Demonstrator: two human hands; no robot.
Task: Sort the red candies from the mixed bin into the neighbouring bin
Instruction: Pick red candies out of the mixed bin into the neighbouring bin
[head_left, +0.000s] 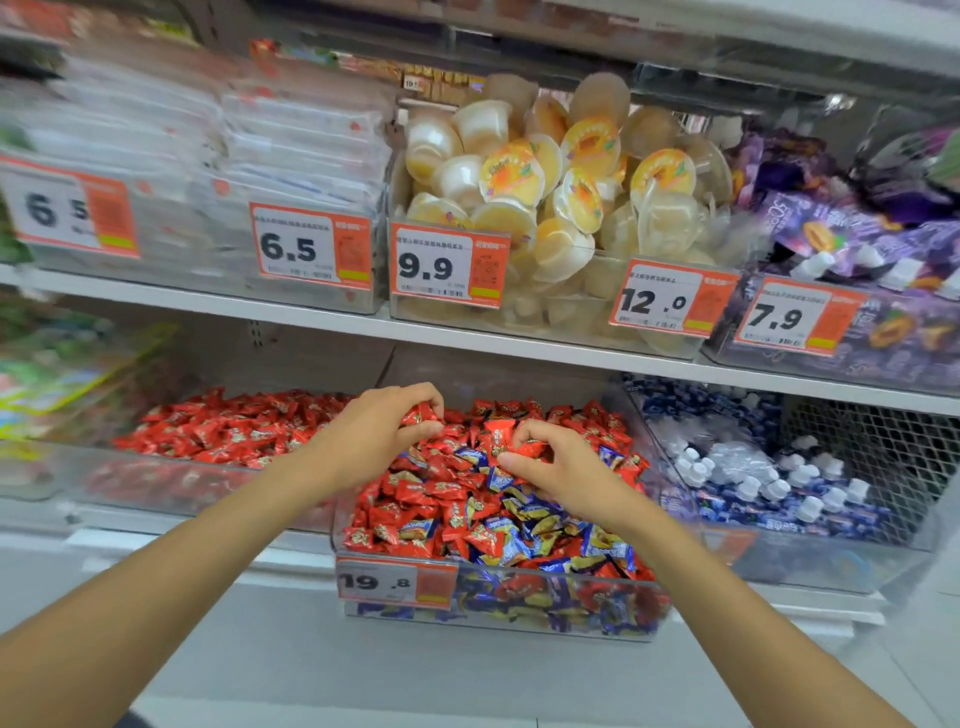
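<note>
A clear mixed bin (519, 618) on the lower shelf holds red candies (415, 493) mixed with blue-and-yellow candies (519, 545). To its left stands the neighbouring clear bin (156, 483), filled with red candies only (234, 431). My left hand (379, 431) hovers over the mixed bin's back left part, its fingers curled round several red candies (423, 414). My right hand (556, 467) lies on the middle of the mixed pile, fingers and thumb pinching red candies (524, 448).
A bin of blue packs and white-capped pouches (769, 478) stands to the right. The shelf above carries jelly cups (545, 197), flat white packs (301, 156) and purple pouches (857, 244), with price tags (449, 265) hanging over the lower bins. A wire mesh (872, 441) closes the right rear.
</note>
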